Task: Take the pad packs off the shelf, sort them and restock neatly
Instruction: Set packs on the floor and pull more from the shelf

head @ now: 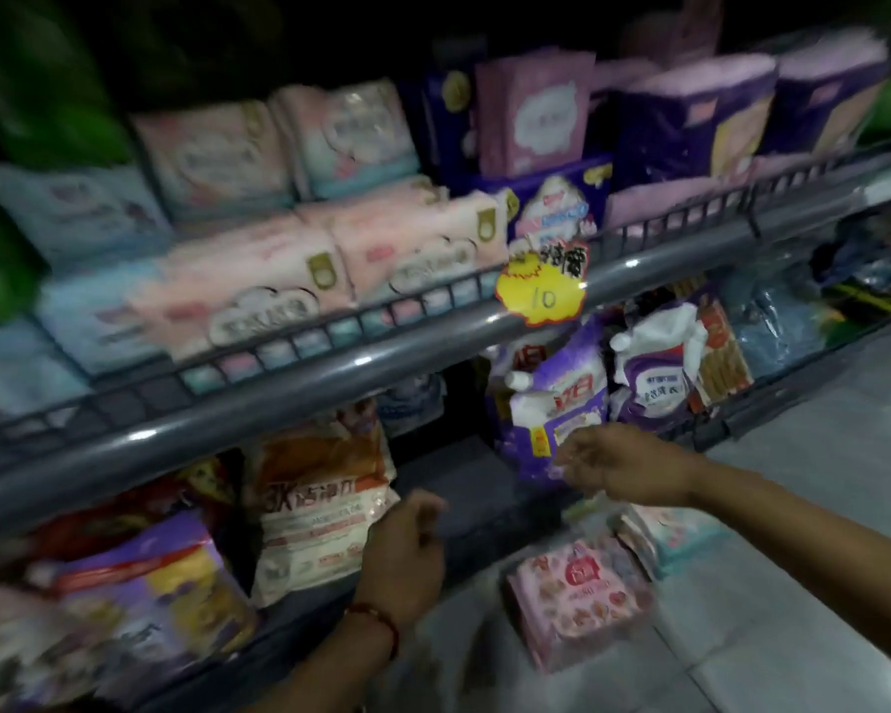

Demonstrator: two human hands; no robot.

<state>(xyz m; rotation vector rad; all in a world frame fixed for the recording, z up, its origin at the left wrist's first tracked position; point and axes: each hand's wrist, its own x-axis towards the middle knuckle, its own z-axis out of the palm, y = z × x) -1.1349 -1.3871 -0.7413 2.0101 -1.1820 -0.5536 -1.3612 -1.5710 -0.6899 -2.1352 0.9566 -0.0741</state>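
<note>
Your left hand point(405, 545) hangs in front of the lower shelf with its fingers curled in on themselves and nothing between them; a red thread bracelet point(379, 617) circles that wrist. Your right hand point(615, 463) reaches in from the right, fingers loose and slightly bent, empty, just in front of a purple-and-white refill pouch point(561, 409) on the lower shelf; blur keeps you from telling whether the fingertips touch it.

The pad packs sit mostly on the upper shelf, behind its grey rail point(299, 383). Pink packs point(258, 285) lie tilted near the front, pale blue packs point(73, 213) to their left, and dark purple packs point(690, 126) stand at the far right. One pink pack point(533, 113) stands upright in the middle, on top of a purple one. A yellow price tag point(541, 295) marked 10 hangs on the rail below it.

More packs are off the shelf: a pink pack with small printed motifs point(582, 602) lies on the tiled floor point(819, 506) near your right forearm, and a small stack of pale pink and teal packs point(664, 532) lies just beyond it.

On the lower shelf, to the left of your left hand, stands a white-and-orange bag point(320, 512), with a purple bag point(150, 589) nearer the left edge
</note>
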